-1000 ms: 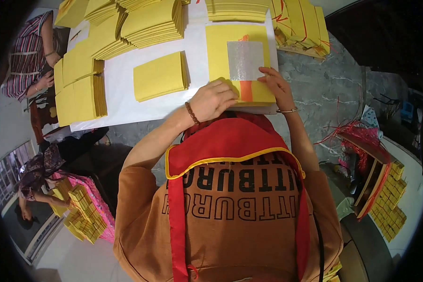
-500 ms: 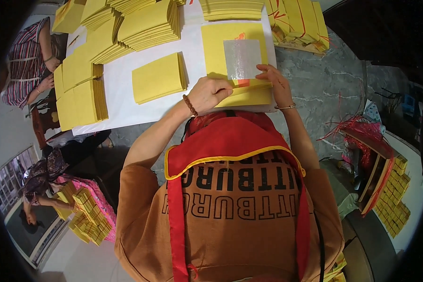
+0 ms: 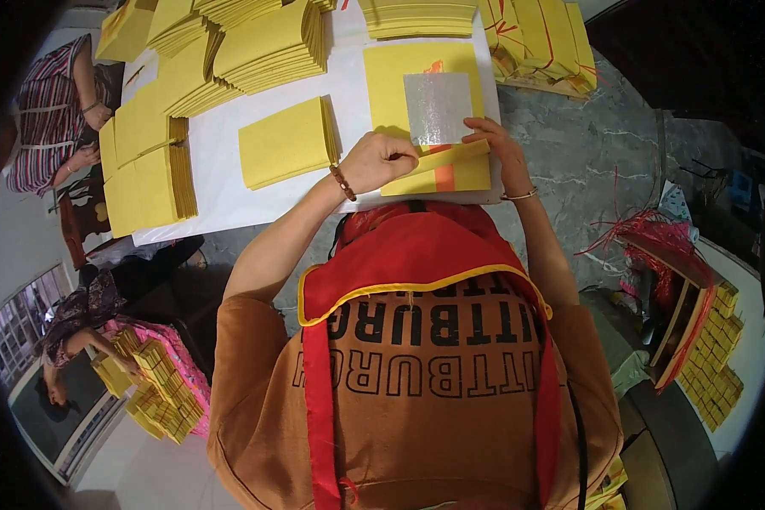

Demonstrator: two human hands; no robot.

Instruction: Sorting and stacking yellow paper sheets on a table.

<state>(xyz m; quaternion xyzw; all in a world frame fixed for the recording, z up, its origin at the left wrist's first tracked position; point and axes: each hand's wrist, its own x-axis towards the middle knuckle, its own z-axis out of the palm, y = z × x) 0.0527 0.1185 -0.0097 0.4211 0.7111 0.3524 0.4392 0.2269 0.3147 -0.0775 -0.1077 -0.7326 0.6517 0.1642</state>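
Note:
In front of me on the white-covered table lies a sheet of yellow paper [image 3: 385, 85] with a silver square [image 3: 438, 110] and an orange-red strip on it. A narrow band of yellow paper [image 3: 463, 154] is raised across its near part, with the orange strip showing just below. My left hand [image 3: 372, 163], wearing a beaded bracelet, pinches the band's left end. My right hand [image 3: 503, 153] is at its right end, fingers stretched and slightly apart over the sheet's edge; its thumb is hidden. A folded stack of yellow paper [image 3: 285, 143] lies left of my left hand.
Thick piles of folded yellow paper [image 3: 268, 47] fill the table's far left. Red-tied yellow bundles [image 3: 540, 38] stand beyond its right corner. One person in a striped top [image 3: 55, 106] is at the left; another [image 3: 89, 310] handles yellow bundles [image 3: 157, 374]. Red strings [image 3: 646, 225] hang over a wooden stand at right.
The paper band has lifted and now slants up to the right, uncovering more of the orange strip below it. My left hand has shifted slightly left; my right hand has barely moved.

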